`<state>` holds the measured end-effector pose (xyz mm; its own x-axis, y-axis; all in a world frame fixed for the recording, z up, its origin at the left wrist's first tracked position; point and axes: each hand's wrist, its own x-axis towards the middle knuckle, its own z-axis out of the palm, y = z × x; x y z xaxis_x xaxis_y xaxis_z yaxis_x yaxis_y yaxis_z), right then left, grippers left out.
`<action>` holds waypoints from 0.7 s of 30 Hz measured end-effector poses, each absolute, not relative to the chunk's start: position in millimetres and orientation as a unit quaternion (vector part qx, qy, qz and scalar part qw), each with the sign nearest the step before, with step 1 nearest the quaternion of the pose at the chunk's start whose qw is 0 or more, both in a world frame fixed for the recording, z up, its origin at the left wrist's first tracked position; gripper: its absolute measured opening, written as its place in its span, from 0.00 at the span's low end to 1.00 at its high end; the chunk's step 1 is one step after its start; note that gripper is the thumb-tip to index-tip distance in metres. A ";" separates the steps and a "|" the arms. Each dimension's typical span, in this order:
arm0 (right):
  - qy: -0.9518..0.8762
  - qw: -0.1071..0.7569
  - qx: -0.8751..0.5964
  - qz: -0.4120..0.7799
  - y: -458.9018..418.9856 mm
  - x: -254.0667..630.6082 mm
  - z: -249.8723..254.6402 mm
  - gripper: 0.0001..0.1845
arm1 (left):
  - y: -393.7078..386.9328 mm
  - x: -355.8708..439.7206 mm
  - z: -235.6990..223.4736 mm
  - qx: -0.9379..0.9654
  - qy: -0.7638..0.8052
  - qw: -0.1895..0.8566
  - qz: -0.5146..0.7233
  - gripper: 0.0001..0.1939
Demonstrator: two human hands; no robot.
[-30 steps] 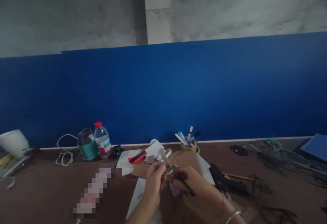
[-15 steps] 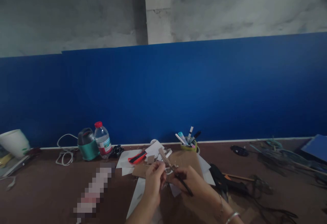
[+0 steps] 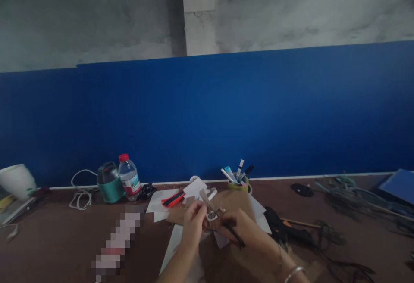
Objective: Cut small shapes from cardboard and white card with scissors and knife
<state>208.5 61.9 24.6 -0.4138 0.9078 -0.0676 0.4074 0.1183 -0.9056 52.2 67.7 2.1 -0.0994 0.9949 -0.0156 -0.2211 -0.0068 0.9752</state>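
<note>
My right hand (image 3: 242, 228) is closed around a pair of scissors (image 3: 238, 239), whose dark handles come out below the fingers. Their blades point up and left, past the fingertips of my left hand (image 3: 194, 222). That left hand is closed in a pinch; whatever lies between its fingers is too small and hidden to make out. Between the two hands shows a small white piece with a dark printed pattern (image 3: 211, 216); I cannot tell if it is held. Brown cardboard (image 3: 237, 201) and white paper sheets (image 3: 171, 248) lie beneath and around the hands.
A red and black utility knife (image 3: 173, 199) rests on paper beyond my left hand. Behind stands a yellow-green holder (image 3: 237, 186) with pens. At left are a water bottle (image 3: 130, 179) and teal container (image 3: 111, 191); at right, a black glue gun (image 3: 287, 229) and tangled wires (image 3: 349, 197).
Both hands stay nearly in place. My left fingertips have shifted slightly up and left, and more of the printed white piece shows beside them. The scissors remain in my right hand.
</note>
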 end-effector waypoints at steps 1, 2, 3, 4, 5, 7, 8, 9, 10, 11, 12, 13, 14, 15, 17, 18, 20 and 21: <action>-0.704 0.262 -0.470 0.463 62.3 208.9 23.6 0.11 | 68.2 52.3 1.2 0.414 0.468 0.528 0.575 0.14; -0.710 0.265 -0.468 0.455 62.8 209.2 22.8 0.11 | 68.7 52.4 0.2 0.414 0.467 0.528 0.576 0.14; -0.715 0.270 -0.463 0.449 63.1 209.2 22.1 0.11 | 69.3 52.6 -0.7 0.416 0.465 0.529 0.576 0.14; -0.719 0.278 -0.455 0.446 63.4 209.1 21.7 0.10 | 69.7 52.7 -1.4 0.419 0.462 0.529 0.575 0.15; -0.723 0.286 -0.442 0.447 63.5 208.9 21.7 0.10 | 69.9 52.8 -1.7 0.425 0.460 0.529 0.573 0.15; -0.729 0.301 -0.415 0.453 63.2 208.2 22.5 0.10 | 69.6 53.1 -1.0 0.436 0.458 0.527 0.568 0.16; -0.730 0.303 -0.408 0.457 63.1 207.9 22.9 0.11 | 69.1 53.3 0.0 0.440 0.457 0.526 0.566 0.16; -0.729 0.303 -0.406 0.460 63.0 207.7 23.1 0.11 | 68.3 53.7 1.3 0.440 0.457 0.526 0.566 0.17; -0.727 0.301 -0.410 0.461 63.1 207.6 22.8 0.12 | 67.4 54.0 2.7 0.437 0.457 0.528 0.567 0.17; -0.726 0.299 -0.416 0.460 63.3 207.5 22.1 0.12 | 66.6 54.5 4.0 0.433 0.456 0.530 0.568 0.17; -0.726 0.298 -0.422 0.455 63.6 207.4 21.1 0.12 | 65.9 54.9 5.0 0.428 0.456 0.534 0.570 0.18; -0.727 0.298 -0.427 0.447 64.0 207.3 19.9 0.12 | 65.5 55.3 5.6 0.422 0.455 0.537 0.571 0.18; -0.730 0.299 -0.432 0.437 64.2 207.0 18.9 0.12 | 65.3 55.7 5.8 0.417 0.454 0.541 0.572 0.19; -0.733 0.300 -0.437 0.427 64.3 206.6 18.2 0.11 | 65.3 55.9 5.4 0.413 0.452 0.545 0.574 0.19; -0.738 0.303 -0.444 0.408 63.9 205.5 18.1 0.11 | 65.9 56.2 3.6 0.407 0.444 0.549 0.580 0.19; -0.740 0.305 -0.445 0.402 63.5 204.9 18.4 0.12 | 66.4 56.3 2.5 0.406 0.441 0.549 0.583 0.19; -0.742 0.307 -0.445 0.397 63.0 204.1 18.8 0.12 | 67.2 56.3 0.4 0.404 0.441 0.546 0.587 0.20; -0.742 0.308 -0.445 0.395 63.1 204.0 18.6 0.13 | 67.6 56.2 -0.4 0.404 0.445 0.543 0.586 0.20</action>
